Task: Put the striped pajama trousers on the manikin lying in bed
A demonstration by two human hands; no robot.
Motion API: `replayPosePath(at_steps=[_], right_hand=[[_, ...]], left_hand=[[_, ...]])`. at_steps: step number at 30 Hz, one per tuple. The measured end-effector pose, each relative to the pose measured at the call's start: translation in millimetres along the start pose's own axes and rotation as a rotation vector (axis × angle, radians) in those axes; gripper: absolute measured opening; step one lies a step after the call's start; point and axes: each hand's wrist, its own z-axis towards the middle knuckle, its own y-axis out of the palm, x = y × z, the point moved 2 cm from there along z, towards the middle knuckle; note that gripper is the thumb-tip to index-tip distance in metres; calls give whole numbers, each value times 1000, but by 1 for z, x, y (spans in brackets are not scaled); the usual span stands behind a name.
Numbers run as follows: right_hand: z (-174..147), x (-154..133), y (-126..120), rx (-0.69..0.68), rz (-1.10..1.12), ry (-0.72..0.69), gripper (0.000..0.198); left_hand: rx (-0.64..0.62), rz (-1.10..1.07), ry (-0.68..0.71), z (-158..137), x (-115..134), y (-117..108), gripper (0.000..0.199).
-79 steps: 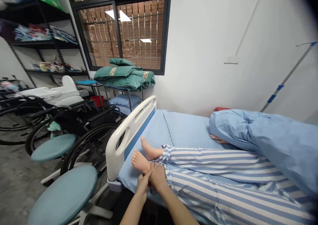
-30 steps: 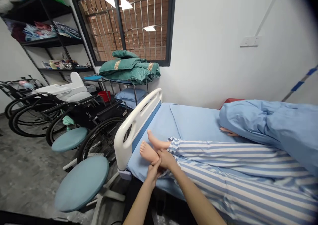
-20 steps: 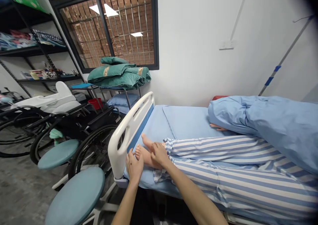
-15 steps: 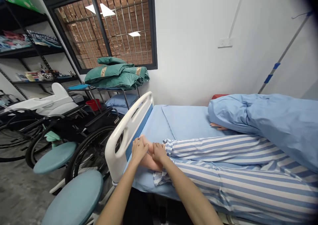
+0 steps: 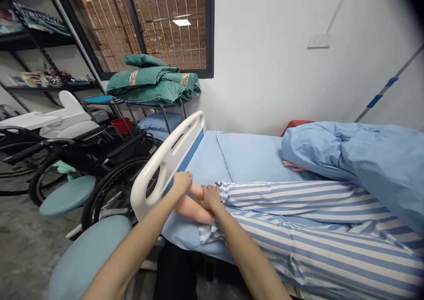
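A figure in blue-and-white striped trousers [image 5: 285,194] lies on the bed, feet toward the footboard [image 5: 141,187]. My left hand [image 5: 183,182] is closed over the toe end of the far foot [image 5: 197,191], its fingers mostly hidden behind it. At the ankle of that same leg, just below the trouser cuff, my right hand [image 5: 210,197] is wrapped round from above. The near foot [image 5: 194,210] rests on the sheet below my hands. A blue quilt [image 5: 364,154] covers the upper body, and the figure's hand [image 5: 294,166] pokes out from under it.
A wheelchair [image 5: 115,176] stands beyond the footboard, with round blue-green stools [image 5: 89,256] beside it. Folded green bedding [image 5: 155,81] lies on a rack under the barred window. A pole [image 5: 380,95] leans at the right wall, and shelves [image 5: 36,44] are at the left.
My left hand has shifted from the top of the foot to its toe end, with the wrist raised and fingers curled over. My right hand stays at the ankle. The view has tilted down slightly.
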Motion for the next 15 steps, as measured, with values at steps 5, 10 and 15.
replayPosePath(at_steps=[5, 10, 15], right_hand=[[-8, -1, -2, 35, 16, -2, 57], [-17, -2, -4, 65, 28, -26, 55], [-16, -1, -1, 94, 69, -31, 52]], left_hand=[[58, 41, 12, -35, -1, -8, 36], [61, 64, 28, -42, 1, -15, 32], [-22, 98, -40, -7, 12, -14, 28]])
